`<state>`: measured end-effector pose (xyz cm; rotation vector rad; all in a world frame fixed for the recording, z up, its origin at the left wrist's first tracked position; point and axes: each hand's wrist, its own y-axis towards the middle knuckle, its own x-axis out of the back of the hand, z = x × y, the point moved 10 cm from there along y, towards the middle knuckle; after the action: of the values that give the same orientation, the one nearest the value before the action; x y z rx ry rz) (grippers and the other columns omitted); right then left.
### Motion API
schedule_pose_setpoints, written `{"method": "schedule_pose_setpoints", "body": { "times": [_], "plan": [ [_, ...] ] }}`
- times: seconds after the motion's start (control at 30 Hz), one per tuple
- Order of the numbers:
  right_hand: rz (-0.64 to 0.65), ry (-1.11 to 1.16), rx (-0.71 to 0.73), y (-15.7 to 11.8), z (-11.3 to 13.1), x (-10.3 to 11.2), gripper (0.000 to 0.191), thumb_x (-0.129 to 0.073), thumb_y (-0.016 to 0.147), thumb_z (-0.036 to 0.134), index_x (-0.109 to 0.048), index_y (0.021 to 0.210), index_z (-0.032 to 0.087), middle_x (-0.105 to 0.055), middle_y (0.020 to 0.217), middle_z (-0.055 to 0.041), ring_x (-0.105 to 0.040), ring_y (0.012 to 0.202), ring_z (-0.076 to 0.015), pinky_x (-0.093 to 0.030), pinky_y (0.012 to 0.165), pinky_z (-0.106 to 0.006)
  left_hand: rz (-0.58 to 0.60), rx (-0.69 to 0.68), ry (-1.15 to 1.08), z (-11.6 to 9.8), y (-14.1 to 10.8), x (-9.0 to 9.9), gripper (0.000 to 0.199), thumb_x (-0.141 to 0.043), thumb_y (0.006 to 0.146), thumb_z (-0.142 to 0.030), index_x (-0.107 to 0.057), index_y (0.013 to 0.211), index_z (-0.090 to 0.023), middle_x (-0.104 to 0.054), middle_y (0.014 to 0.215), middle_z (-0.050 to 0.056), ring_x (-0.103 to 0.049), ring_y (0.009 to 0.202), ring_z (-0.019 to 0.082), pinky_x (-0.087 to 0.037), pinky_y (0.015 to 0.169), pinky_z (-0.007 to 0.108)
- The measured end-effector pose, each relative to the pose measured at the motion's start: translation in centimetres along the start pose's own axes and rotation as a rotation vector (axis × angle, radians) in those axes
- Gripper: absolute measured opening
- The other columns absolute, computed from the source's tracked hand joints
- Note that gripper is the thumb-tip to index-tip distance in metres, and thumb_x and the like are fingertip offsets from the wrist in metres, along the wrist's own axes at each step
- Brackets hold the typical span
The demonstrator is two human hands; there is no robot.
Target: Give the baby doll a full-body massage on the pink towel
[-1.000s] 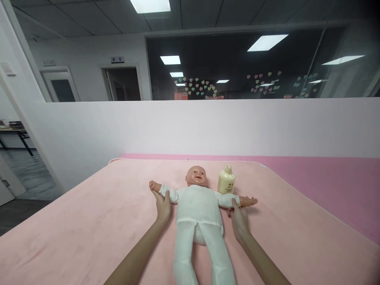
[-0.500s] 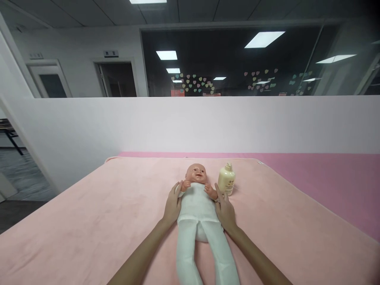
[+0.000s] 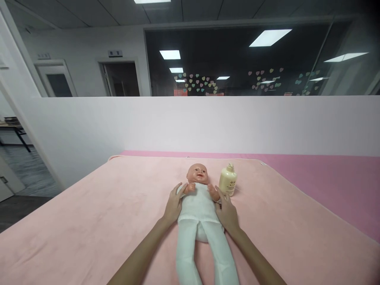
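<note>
A baby doll [image 3: 198, 206] in white clothes lies on its back on a pink blanket [image 3: 133, 198], its head toward the far edge. My left hand [image 3: 173, 205] rests against the doll's side on the left, fingertips at its forearm. On the other side, my right hand [image 3: 227, 213] touches the doll near its other forearm, with thumb and fingers partly bent around the sleeve. Whether either hand grips the cloth is hard to make out. A pale yellow pump bottle [image 3: 228, 180] stands upright just beyond my right hand, beside the doll's shoulder.
A white low wall [image 3: 222, 124] rises behind the blanket, with a pink surface [image 3: 320, 178] along the right. Beyond it are a dark window with heart stickers and two doorways. A table [image 3: 13, 128] stands at the far left.
The doll's forearms have shifted slightly, the left one inward, with my fingers beside them. The whole view has turned a little to the left.
</note>
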<state>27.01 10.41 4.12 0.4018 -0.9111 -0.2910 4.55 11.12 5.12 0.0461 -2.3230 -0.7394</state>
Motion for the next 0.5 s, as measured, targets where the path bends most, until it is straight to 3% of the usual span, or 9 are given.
{"method": "schedule_pose_setpoints", "body": {
  "times": [0.1, 0.3, 0.4, 0.5],
  "plan": [
    [-0.057, 0.234, -0.098, -0.3, -2.0, 0.3, 0.049, -0.043, 0.082, 0.034, -0.042, 0.13, 0.021, -0.055, 0.114, -0.0084, -0.056, 0.099, -0.024, -0.045, 0.076, -0.033, -0.068, 0.037, -0.112, 0.1, -0.2, 1.1, 0.06, -0.033, 0.084, -0.012, -0.025, 0.142, -0.026, -0.036, 0.141, 0.005, -0.033, 0.129, 0.017, -0.026, 0.109, 0.039],
    [-0.031, 0.399, -0.14, -0.3, -2.4, 0.2, 0.049, -0.047, 0.078, 0.047, -0.046, 0.12, 0.021, -0.057, 0.115, -0.0084, -0.056, 0.102, -0.0251, -0.045, 0.08, -0.036, -0.146, 0.145, -0.22, 1.0, -0.4, 2.0, 0.061, -0.038, 0.088, -0.032, -0.016, 0.145, -0.023, -0.028, 0.148, 0.007, -0.026, 0.135, 0.02, -0.025, 0.109, 0.04],
    [-0.079, 0.487, -0.212, -0.5, -3.1, 0.3, 0.05, -0.045, 0.079, 0.052, -0.047, 0.116, 0.019, -0.062, 0.103, -0.0083, -0.059, 0.09, -0.0248, -0.046, 0.074, -0.036, -0.235, 0.203, -0.302, 2.5, -0.5, 2.6, 0.066, -0.041, 0.088, -0.04, -0.013, 0.145, -0.024, -0.03, 0.147, 0.007, -0.03, 0.133, 0.02, -0.03, 0.107, 0.036],
    [-0.207, 0.56, -0.307, -1.2, -4.2, 0.9, 0.054, -0.036, 0.083, 0.054, -0.044, 0.12, 0.016, -0.063, 0.09, -0.009, -0.06, 0.074, -0.0238, -0.046, 0.064, -0.034, -0.358, 0.372, -0.402, 5.8, -1.1, 3.3, 0.061, -0.034, 0.09, -0.043, -0.013, 0.143, -0.022, -0.039, 0.14, 0.011, -0.043, 0.124, 0.019, -0.041, 0.098, 0.034]
  ]
}}
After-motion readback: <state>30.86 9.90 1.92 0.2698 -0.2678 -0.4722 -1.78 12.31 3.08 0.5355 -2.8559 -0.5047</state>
